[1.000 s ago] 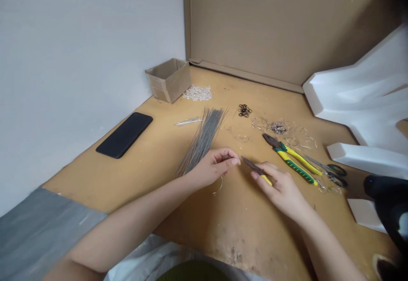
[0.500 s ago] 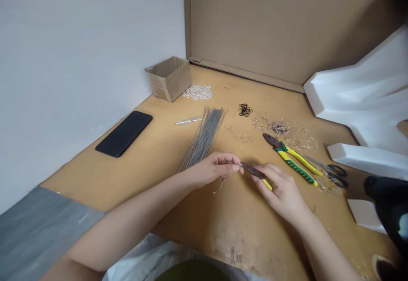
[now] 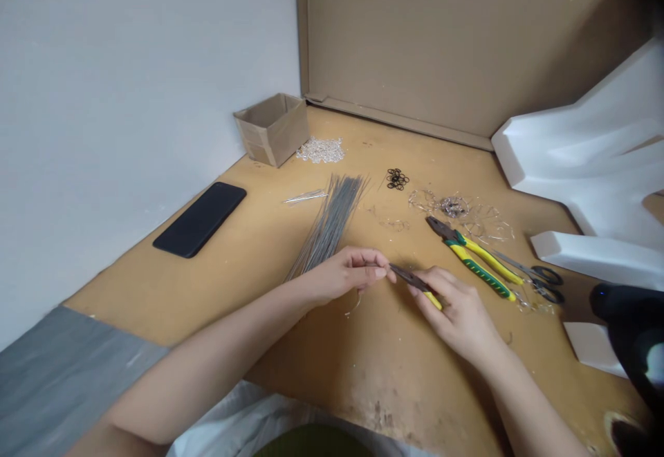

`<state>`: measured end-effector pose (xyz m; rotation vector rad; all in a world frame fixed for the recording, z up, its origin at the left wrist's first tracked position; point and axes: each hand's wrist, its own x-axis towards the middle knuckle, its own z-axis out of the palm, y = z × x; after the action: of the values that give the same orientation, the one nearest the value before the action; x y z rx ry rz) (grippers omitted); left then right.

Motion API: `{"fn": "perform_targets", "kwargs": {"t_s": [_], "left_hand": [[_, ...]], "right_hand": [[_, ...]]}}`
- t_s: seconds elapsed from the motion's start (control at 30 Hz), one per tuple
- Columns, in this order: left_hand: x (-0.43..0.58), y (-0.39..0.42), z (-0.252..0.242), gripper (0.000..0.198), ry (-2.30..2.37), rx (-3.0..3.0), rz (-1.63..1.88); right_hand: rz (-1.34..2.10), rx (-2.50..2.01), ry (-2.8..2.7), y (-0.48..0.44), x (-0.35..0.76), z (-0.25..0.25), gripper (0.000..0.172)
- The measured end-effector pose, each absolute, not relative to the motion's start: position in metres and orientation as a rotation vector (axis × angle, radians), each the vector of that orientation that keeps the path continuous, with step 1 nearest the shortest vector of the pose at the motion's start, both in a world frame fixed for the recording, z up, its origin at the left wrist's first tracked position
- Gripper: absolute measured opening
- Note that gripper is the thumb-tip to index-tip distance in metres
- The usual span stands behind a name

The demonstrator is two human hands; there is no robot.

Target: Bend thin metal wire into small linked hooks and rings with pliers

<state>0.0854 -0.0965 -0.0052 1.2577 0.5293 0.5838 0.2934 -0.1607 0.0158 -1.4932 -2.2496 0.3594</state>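
Observation:
My left hand pinches a thin metal wire, whose loose end curls below the fingers. My right hand is closed around the yellow handle of small dark-jawed pliers. The jaw tips meet my left fingertips; whether they bite the wire is too small to tell. Just behind my left hand lies a bundle of straight grey wires. Larger combination pliers with yellow-green grips rest beyond my right hand, beside scissors with black handles.
A cardboard box stands at the back left, with a pile of small clear beads beside it. Black rings and tangled wire pieces lie farther back. A phone lies left; white foam blocks line the right.
The whole view has shifted very slightly. Both hands, the wire and the small pliers keep practically the same positions.

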Motion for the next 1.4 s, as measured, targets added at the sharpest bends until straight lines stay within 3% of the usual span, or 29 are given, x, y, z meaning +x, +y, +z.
{"fn": "perform_targets", "kwargs": {"t_s": [0.37, 0.83, 1.1, 1.4], "left_hand": [[0.085, -0.097, -0.002, 0.020, 0.542, 1.261, 0.578], [0.087, -0.099, -0.002, 0.021, 0.532, 1.214, 0.623], [0.091, -0.101, 0.003, 0.022, 0.831, 1.624, 0.727], [0.090, -0.102, 0.002, 0.025, 0.965, 1.774, 0.719]], "right_hand": [[0.204, -1.501, -2.276, -0.161, 0.293, 0.014, 0.021], [-0.403, -1.681, -2.246, -0.169, 0.285, 0.007, 0.020], [-0.159, -1.767, -2.229, -0.158, 0.290, 0.001, 0.022], [-0.234, -1.950, -2.331, -0.152, 0.298, -0.016, 0.024]]}}
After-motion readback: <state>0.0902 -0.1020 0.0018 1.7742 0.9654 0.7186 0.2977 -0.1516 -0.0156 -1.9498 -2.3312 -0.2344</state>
